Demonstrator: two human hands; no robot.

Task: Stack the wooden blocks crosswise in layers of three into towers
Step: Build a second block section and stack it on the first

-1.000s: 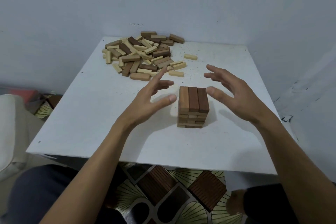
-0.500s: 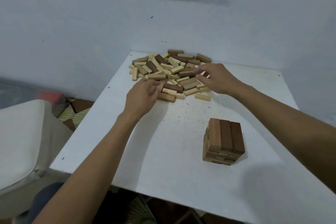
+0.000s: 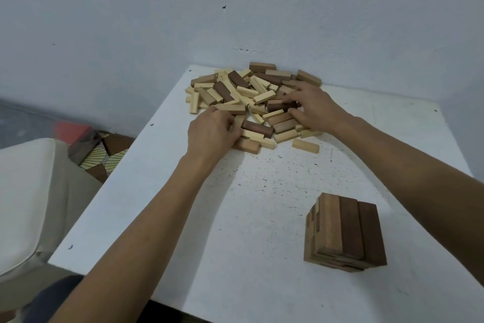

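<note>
- A white table point(image 3: 183, 218) stands in a corner against pale walls, its top speckled with dark flecks.
- A loose pile of wooden blocks point(image 3: 246, 87), pale and brown mixed, lies at the table's far side.
- The left hand point(image 3: 212, 134) is at the pile's near left edge, its fingers curled on a pale block point(image 3: 238, 121).
- The right hand point(image 3: 314, 110) reaches in from the right, its fingers and thumb around a dark brown block point(image 3: 280, 107).
- A single pale block point(image 3: 305, 145) lies just clear of the pile's near edge.
- A short tower point(image 3: 345, 233) stands well apart at near right, topped by three brown blocks side by side.
- A beige cushion point(image 3: 23, 191) sits left of the table above a patterned floor point(image 3: 104, 155).
</note>
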